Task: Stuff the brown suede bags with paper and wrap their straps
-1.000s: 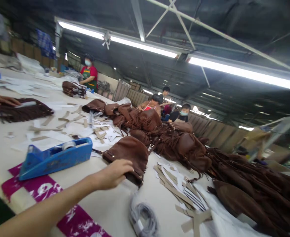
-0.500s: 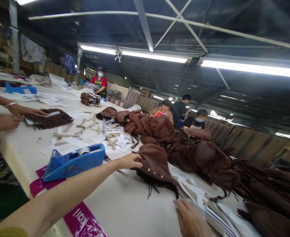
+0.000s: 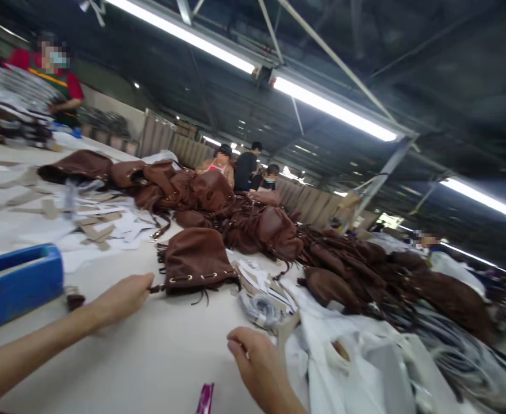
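A brown fringed drawstring bag (image 3: pixel 199 259) lies on the white table, gold eyelets along its near edge. My left hand (image 3: pixel 130 296) is closed at the bag's left side, pinching a short dark strap end that runs to it. My right hand (image 3: pixel 257 359) hovers over the table in front of the bag, fingers loosely bent, the thumb a little apart, nothing visible in it. Just beyond that hand rests a coil of clear plastic (image 3: pixel 261 307), separate from the fingers.
A blue tape dispenser (image 3: pixel 20 282) stands at left. Paper and card scraps (image 3: pixel 102 221) litter the table behind it. A long heap of brown bags (image 3: pixel 261 227) stretches across the back. White plastic bags (image 3: pixel 356 356) lie at right. Several people work beyond the table.
The view has swung right. My left hand has gone from the bag's body to the strap end at its side. The clear plastic by my right hand now lies apart from it.
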A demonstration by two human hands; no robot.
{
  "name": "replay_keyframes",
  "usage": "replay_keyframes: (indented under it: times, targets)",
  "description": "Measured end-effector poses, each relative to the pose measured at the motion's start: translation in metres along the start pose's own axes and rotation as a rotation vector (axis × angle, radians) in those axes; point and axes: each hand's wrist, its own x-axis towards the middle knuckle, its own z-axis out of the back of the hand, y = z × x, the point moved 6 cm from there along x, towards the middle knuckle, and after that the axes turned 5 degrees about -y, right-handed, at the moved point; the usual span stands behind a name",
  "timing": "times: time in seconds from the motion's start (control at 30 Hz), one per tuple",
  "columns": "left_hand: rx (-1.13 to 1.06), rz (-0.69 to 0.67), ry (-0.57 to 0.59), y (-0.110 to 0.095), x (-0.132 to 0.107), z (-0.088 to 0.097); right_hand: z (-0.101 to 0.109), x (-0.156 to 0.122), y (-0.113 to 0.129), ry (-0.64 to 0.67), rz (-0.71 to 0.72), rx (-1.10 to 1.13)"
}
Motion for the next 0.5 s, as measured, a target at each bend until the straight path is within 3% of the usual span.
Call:
replay_keyframes:
  times: [0.07, 0.1, 0.2, 0.27, 0.37, 0.5]
  targets:
    - [-0.187, 0.121, 0.061, 0.01, 0.006, -0.005, 0.031, -0.011, -0.051, -0.036, -0.153, -0.162]
    - [-0.225, 0.117, 0.087, 0.011, 0.008, -0.008, 0.048, -0.018, -0.078, -0.064, -0.226, -0.249]
    - [-0.017, -0.091, 0.035, 0.001, 0.005, -0.014, 0.091, -0.043, -0.142, -0.124, -0.385, -0.398]
    - [0.193, -0.208, -0.018, -0.016, 0.0, -0.02, 0.103, -0.061, -0.165, -0.129, -0.431, -0.413]
    - [0.281, -0.35, -0.056, -0.066, -0.01, -0.031, 0.091, -0.09, -0.176, -0.116, -0.419, -0.384]
    - [0.112, -0.639, -0.002, -0.171, -0.033, -0.059, 0.044, -0.133, -0.195, -0.158, -0.396, -0.376]
